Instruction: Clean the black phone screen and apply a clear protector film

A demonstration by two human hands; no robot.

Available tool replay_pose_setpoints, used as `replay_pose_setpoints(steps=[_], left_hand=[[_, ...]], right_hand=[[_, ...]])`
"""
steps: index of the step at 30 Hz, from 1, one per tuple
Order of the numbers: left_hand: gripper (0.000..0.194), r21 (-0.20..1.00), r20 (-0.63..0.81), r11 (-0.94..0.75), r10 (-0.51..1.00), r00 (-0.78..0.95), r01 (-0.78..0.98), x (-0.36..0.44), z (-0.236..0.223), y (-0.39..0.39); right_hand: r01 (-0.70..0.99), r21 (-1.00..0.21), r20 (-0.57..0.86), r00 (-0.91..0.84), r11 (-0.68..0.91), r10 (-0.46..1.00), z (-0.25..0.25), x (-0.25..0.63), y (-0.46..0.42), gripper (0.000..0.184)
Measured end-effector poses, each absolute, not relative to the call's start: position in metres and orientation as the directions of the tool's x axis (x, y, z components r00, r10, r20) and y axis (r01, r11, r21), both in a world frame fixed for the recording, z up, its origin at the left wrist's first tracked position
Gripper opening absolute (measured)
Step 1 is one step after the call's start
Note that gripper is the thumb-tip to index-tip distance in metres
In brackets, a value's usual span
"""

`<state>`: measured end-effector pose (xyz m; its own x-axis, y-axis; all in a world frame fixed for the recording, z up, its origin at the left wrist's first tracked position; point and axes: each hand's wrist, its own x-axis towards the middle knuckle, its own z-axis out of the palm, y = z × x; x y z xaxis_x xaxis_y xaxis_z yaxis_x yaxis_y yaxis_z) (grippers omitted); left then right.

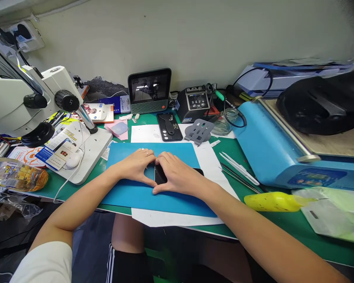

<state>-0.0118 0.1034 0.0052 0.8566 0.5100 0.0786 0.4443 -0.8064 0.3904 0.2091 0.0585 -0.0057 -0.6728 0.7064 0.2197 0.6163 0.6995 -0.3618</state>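
A black phone (159, 176) lies flat on a blue mat (171, 201), mostly hidden beneath my right hand; its far right corner shows past the wrist. My right hand (179, 173) is closed over it, fingers along the far edge and thumb at the near edge. At the left end, my left hand (137, 164), with a ring on one finger, curves in a C shape, its fingertips and thumb at the phone's corners. The fingertips of both hands meet there. Beyond the mat lies a black phone housing (169, 127) on white paper (144, 133).
At left stands a white microscope (54, 84). Behind are a smart display (150, 90), a soldering station (193, 103), a grey plastic holder (199, 131) and a glass jar (225, 120). To the right are tweezers (240, 177), a yellow bottle (273, 201) and a blue machine (262, 145).
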Motion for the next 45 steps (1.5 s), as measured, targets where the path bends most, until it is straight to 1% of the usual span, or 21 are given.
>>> replay_pose_setpoints(steps=[11, 18, 28, 37, 45], left_hand=[[0.068, 0.420, 0.065, -0.796, 0.505, 0.860, 0.436, -0.0134, 0.0048, 0.1039], [0.067, 0.415, 0.034, -0.788, 0.513, 0.858, 0.455, -0.0132, 0.0067, 0.1035], [0.066, 0.389, 0.068, -0.808, 0.503, 0.862, 0.442, -0.0127, 0.0068, 0.1023], [0.064, 0.373, 0.074, -0.819, 0.495, 0.866, 0.436, -0.0130, 0.0055, 0.1031], [0.065, 0.372, 0.086, -0.823, 0.490, 0.867, 0.428, -0.0130, 0.0058, 0.1038]], right_hand=[[0.607, -0.386, 0.213, -0.674, 0.695, 0.707, -0.0061, 0.2107, 0.0583, 0.068], [0.617, -0.396, 0.189, -0.670, 0.680, 0.718, -0.0053, 0.2097, 0.0579, 0.070], [0.590, -0.402, 0.247, -0.667, 0.701, 0.703, -0.0075, 0.2105, 0.0559, 0.071], [0.594, -0.377, 0.264, -0.667, 0.711, 0.697, -0.0065, 0.2113, 0.0546, 0.070], [0.583, -0.390, 0.278, -0.664, 0.713, 0.694, -0.0060, 0.2127, 0.0550, 0.071]])
